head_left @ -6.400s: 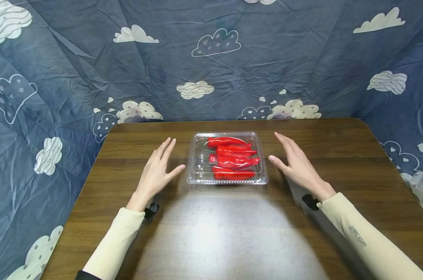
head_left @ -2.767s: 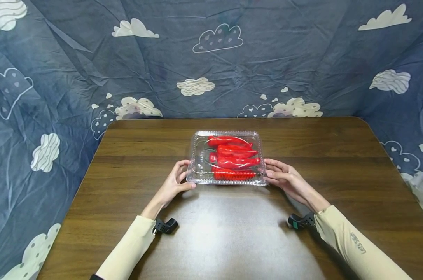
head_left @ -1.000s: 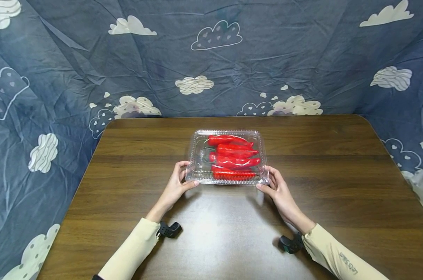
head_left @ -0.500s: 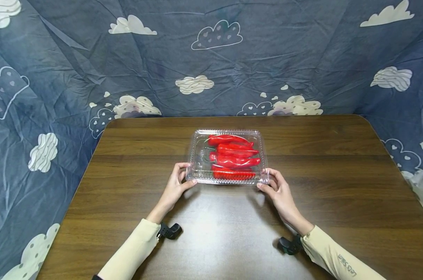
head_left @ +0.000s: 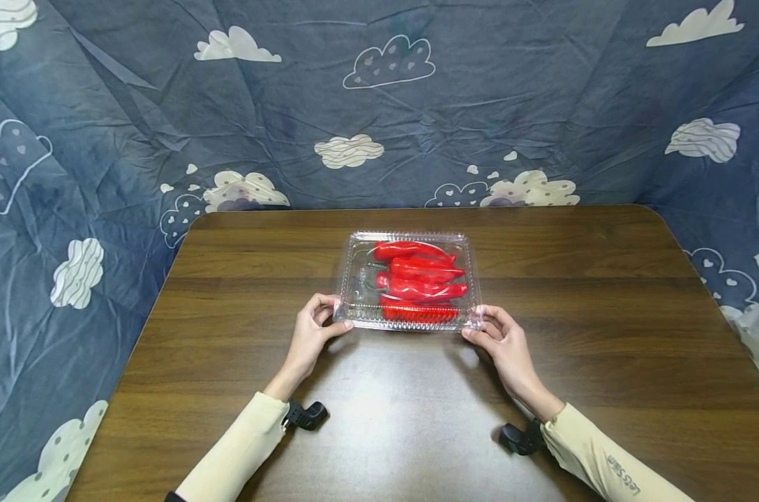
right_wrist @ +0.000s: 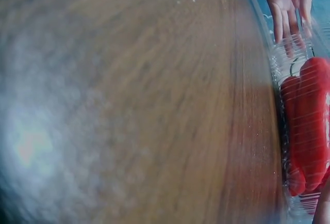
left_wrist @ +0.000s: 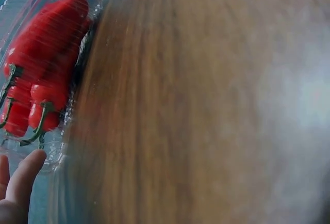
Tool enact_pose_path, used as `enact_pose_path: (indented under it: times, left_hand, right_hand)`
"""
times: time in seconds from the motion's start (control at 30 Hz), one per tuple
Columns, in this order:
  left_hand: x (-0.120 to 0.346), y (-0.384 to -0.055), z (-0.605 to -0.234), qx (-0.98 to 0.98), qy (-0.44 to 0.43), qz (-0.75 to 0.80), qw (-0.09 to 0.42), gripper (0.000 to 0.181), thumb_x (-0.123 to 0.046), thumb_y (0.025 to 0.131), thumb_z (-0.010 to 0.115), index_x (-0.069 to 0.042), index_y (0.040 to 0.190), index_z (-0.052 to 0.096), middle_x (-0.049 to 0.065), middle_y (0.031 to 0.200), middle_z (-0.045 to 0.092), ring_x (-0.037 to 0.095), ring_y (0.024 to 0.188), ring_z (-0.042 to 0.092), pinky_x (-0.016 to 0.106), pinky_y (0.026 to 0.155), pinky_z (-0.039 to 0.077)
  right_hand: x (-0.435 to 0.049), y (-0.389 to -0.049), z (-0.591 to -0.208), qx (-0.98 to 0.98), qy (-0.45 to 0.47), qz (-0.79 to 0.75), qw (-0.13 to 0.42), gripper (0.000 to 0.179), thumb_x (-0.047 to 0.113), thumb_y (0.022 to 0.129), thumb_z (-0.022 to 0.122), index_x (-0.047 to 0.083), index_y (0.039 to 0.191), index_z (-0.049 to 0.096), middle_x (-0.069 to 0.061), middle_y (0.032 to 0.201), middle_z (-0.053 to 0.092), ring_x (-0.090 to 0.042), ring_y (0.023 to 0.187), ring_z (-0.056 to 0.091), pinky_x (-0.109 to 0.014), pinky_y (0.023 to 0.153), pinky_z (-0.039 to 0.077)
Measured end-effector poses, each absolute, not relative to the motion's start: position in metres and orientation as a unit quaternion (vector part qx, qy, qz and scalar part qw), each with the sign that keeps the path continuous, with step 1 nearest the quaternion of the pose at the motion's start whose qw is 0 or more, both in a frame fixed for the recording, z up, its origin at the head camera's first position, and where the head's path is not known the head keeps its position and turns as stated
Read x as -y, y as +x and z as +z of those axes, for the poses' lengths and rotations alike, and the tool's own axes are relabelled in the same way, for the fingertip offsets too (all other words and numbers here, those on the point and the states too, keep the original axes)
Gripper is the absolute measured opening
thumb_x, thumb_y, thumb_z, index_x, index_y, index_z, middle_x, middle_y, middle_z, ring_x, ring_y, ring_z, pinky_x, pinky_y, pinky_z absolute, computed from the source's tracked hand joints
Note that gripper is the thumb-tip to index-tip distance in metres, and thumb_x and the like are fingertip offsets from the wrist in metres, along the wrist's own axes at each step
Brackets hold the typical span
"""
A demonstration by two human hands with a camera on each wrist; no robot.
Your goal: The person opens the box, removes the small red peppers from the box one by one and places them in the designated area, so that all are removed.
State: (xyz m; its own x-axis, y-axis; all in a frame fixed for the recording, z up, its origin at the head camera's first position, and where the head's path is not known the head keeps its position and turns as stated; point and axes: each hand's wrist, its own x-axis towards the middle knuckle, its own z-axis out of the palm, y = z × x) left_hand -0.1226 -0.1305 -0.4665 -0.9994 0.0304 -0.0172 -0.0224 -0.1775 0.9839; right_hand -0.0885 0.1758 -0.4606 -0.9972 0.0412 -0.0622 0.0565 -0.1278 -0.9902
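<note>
A lidded clear plastic clamshell box (head_left: 358, 286) sits on the table toward the far side. Through its lid I see several red chili peppers (head_left: 420, 287) lying side by side, green stems pointing left. My left hand (head_left: 309, 338) pinches the near left corner, thumb at the front rim and fingers along the side. On the near right corner, my right hand (head_left: 508, 345) grips in a similar way. The left wrist view has the stem ends of the peppers (left_wrist: 46, 59) and my left thumb (left_wrist: 28, 180) at the box. The right wrist view shows the peppers (right_wrist: 312, 126) close up.
The box stands on a brown wood-grain table (head_left: 229, 279) with rounded far corners. Behind it hangs a dark blue cloth (head_left: 480, 125) printed with white clouds. Black wrist cameras (head_left: 307, 415) sit below both hands. A bright glare lies on the near tabletop.
Earlier both hands were spread apart beside the box; they then took hold of its sides. The right hand moved round to the near corner. Over the last second only the fingers shifted slightly nearer.
</note>
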Motion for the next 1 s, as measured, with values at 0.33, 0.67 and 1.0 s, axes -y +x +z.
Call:
enact_pose_path:
  times: [0.33, 0.67, 1.0]
  left_hand:
    - [0.125, -0.121, -0.467, -0.671, 0.017, 0.742, -0.002, 0.006, 0.007, 0.086, 0.060, 0.006, 0.082, 0.057, 0.020, 0.111, 0.056, 0.029, 0.101, 0.059, 0.025, 0.081, 0.053]
    - [0.130, -0.122, -0.462, -0.703, 0.053, 0.709, 0.019, 0.019, 0.009, 0.083, 0.066, 0.014, 0.098, 0.055, 0.030, 0.119, 0.055, 0.040, 0.113, 0.055, 0.037, 0.098, 0.042]
    - [0.129, -0.117, -0.442, -0.706, 0.052, 0.705, 0.048, 0.022, 0.012, 0.083, 0.063, 0.019, 0.101, 0.052, 0.037, 0.121, 0.050, 0.047, 0.117, 0.049, 0.047, 0.104, 0.035]
  right_hand:
    - [-0.181, -0.088, -0.462, -0.665, 0.005, -0.746, -0.036, 0.014, -0.007, 0.094, 0.049, -0.017, 0.095, 0.060, -0.012, 0.094, 0.062, -0.009, 0.083, 0.063, -0.022, 0.079, 0.053]
    - [-0.188, -0.091, -0.455, -0.664, -0.034, -0.747, -0.008, 0.022, -0.007, 0.094, 0.050, -0.027, 0.105, 0.048, -0.011, 0.090, 0.065, -0.011, 0.080, 0.064, -0.022, 0.078, 0.053]
    - [-0.188, -0.092, -0.457, -0.663, -0.039, -0.748, -0.007, 0.021, -0.009, 0.092, 0.052, -0.025, 0.104, 0.049, -0.013, 0.090, 0.063, -0.012, 0.080, 0.064, -0.022, 0.077, 0.053]
